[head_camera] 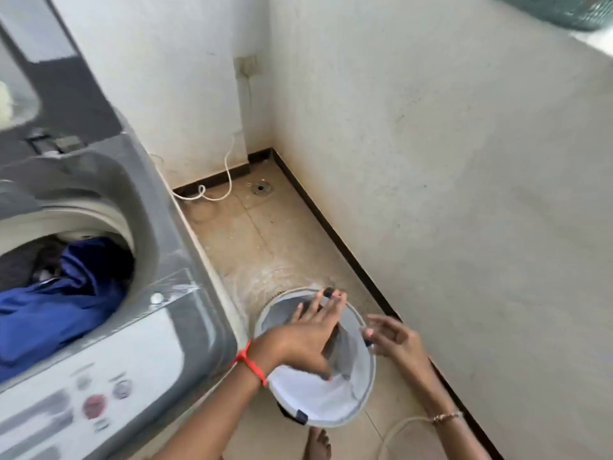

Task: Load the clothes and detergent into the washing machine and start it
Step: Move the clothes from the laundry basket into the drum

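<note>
A grey top-loading washing machine point(166, 234) fills the left of the frame. Its lid is raised, so the drum is open for loading. Crumpled blue clothes point(66, 293) already lie in the drum at centre left, heaped toward its near edge.

On the tiled floor at lower centre, just beside the machine's cabinet, stands a round white fabric laundry hamper point(331, 406) with a grey rim, close enough that garments can go straight across.

The left hand point(305, 336) reaches over the hamper's mouth, palm down. Its fingers point(320, 300) are straight and spread and grasp nothing, probably feeling for what is left inside. The dark patch beneath it may be cloth or shadow.

The right hand point(398, 343) sits at the hamper's right rim with half-bent fingers, likely to steady the soft wall. Blur hides whether they pinch it.

No detergent is in view. The white control panel point(126, 353), at lower left, looks untouched, so detergent and starting appear to remain.
</note>
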Demonstrator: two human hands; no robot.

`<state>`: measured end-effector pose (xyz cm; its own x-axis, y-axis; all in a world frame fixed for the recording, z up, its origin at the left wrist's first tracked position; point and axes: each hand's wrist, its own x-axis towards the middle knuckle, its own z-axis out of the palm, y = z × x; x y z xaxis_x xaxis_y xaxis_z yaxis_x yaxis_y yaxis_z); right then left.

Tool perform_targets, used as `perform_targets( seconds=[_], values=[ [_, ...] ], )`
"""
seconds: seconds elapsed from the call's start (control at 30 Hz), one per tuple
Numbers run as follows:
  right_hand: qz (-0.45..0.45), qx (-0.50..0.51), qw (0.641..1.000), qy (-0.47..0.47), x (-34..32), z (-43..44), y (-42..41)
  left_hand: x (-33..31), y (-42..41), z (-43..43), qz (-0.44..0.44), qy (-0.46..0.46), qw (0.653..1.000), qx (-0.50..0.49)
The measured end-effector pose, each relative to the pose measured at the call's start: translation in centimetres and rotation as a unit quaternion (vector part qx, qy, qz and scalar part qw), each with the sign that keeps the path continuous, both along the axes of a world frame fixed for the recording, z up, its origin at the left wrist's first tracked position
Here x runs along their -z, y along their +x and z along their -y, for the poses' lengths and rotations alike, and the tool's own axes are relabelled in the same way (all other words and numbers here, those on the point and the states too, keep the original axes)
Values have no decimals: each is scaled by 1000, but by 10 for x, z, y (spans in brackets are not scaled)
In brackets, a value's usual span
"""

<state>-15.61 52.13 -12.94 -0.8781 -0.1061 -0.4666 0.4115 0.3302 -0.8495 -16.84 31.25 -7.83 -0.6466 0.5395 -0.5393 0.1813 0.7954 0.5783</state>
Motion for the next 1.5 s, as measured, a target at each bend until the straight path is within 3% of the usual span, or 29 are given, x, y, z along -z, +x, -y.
perform_targets(
  seconds=[0.13, 0.3, 0.4, 0.53, 0.7, 0.77, 0.93, 1.13, 1.23, 1.33, 1.5],
  values=[
    [49, -83, 994, 59, 111, -3, 20, 142, 24, -19, 4, -63, 992, -109],
    [-18, -187, 963, 194, 261, 13, 10, 323, 34, -30, -10, -118, 966, -232],
    [-91, -239, 932, 258, 367, 16, -4, 430, 21, -33, -58, -139, 960, -235],
    [-156, -332, 859, 358, 489, 18, -37, 555, 3, -37, -64, -191, 954, -221],
    [-196, -370, 799, 431, 600, 13, -76, 662, -23, -42, -101, -231, 949, -187],
    [-205, -374, 787, 445, 617, 12, -88, 676, -33, -40, -123, -260, 941, -178],
    [-191, -360, 783, 470, 667, 23, -110, 729, -40, -26, -68, -313, 927, -195],
    [-88, -396, 769, 495, 703, 35, -127, 769, -48, -21, -16, -255, 947, -193],
    [-16, -438, 786, 436, 706, 37, -138, 769, -49, -16, 10, -235, 957, -169],
    [-22, -422, 807, 413, 704, 33, -133, 758, -45, -21, -1, -231, 960, -156],
    [-7, -264, 913, 310, 661, 26, -101, 693, -38, -41, -53, -253, 953, -156]
  ],
)
